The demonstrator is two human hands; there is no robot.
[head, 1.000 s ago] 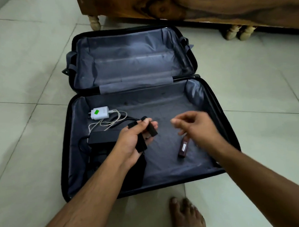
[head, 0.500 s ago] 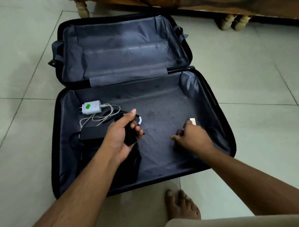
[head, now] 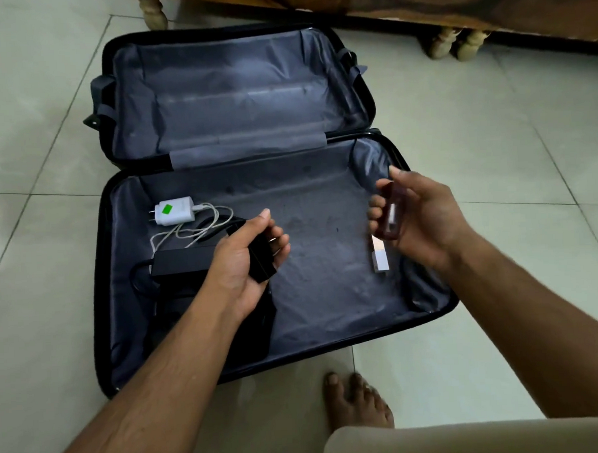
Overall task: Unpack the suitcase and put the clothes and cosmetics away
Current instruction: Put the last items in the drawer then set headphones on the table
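My right hand (head: 424, 217) has lifted from the suitcase (head: 293, 295) lining, its grip closed on a dark brown tube (head: 390, 211), blurred, at 3 o'clock. My left hand (head: 247, 259) still clasps a black case (head: 262, 258).

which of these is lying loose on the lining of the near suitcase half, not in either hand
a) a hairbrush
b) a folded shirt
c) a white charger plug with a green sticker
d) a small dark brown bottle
c: the white charger plug with its green sticker lies on the lining of the suitcase, while the small dark brown bottle is in the right hand.
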